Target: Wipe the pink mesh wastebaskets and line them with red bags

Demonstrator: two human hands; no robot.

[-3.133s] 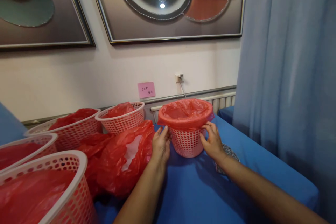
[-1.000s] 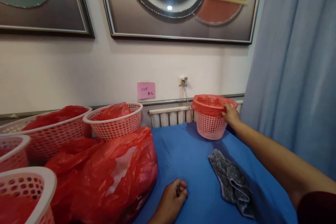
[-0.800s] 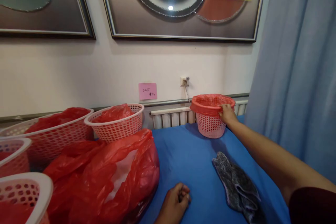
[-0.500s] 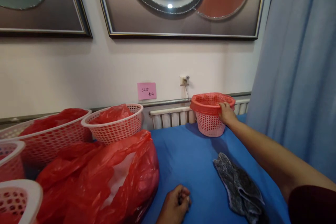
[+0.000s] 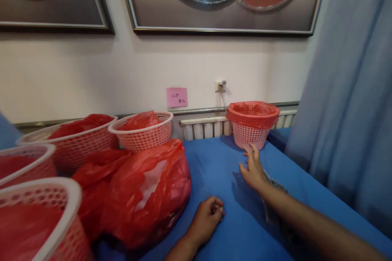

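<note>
My right hand (image 5: pixel 253 169) hovers over the blue-covered table (image 5: pixel 211 163) with its fingers spread and nothing in them. Just beyond the fingertips stands a pink mesh basket (image 5: pixel 250 135), upright, with a red plastic liner (image 5: pixel 260 121) folded over its rim. Beneath my right forearm lies a dark grey speckled cloth (image 5: pixel 275 183), mostly hidden by the arm. My left hand (image 5: pixel 207 217) rests low over the table with loosely curled fingers, and no object shows in it. Left of it sits a large, bulging red plastic bag (image 5: pixel 174 183).
Several mesh baskets with red plastic inside crowd the left side, including a near white-rimmed basket (image 5: pixel 72 195) and a round one (image 5: pixel 150 136) by the wall. A radiator (image 5: pixel 202 128) runs behind the table. A blue curtain (image 5: pixel 343 110) hangs on the right.
My right hand has let go of the lined basket's rim and drawn back toward me, fingers spread. The basket stays in place. My left hand remains curled; the view has tilted down.
</note>
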